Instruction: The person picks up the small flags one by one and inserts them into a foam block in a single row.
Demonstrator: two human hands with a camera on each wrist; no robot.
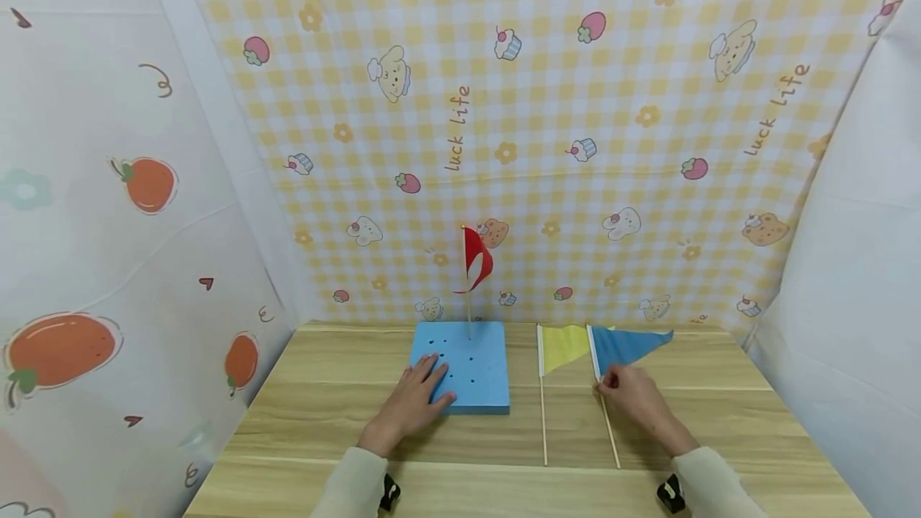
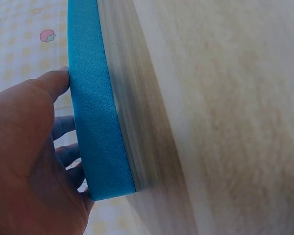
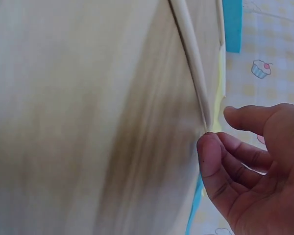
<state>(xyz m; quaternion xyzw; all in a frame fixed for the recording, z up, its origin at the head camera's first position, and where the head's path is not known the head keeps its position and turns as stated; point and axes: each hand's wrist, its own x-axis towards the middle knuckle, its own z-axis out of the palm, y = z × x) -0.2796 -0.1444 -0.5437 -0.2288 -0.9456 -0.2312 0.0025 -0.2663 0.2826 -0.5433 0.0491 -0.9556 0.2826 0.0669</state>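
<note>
A blue foam block (image 1: pixel 484 380) with several small holes lies on the table. My left hand (image 1: pixel 413 402) rests on its near left part, fingers spread over the top and thumb at the near edge. From the block's far side rises a red flag (image 1: pixel 472 250) on a thin stick. To the right lies a blue triangular flag (image 1: pixel 624 344) on a wooden stick. My right hand (image 1: pixel 636 398) is at this stick just below the cloth. The right wrist view has bent fingertips (image 3: pixel 210 156) right at the stick, the thumb apart from them; whether they grip it I cannot tell.
A yellow flag (image 1: pixel 564 348) lies between the block and the blue flag, its tip partly under the blue cloth. The wooden table (image 1: pixel 345 366) ends against a checked cloth backdrop (image 1: pixel 547 102). White cloth walls (image 1: pixel 849 222) stand at both sides.
</note>
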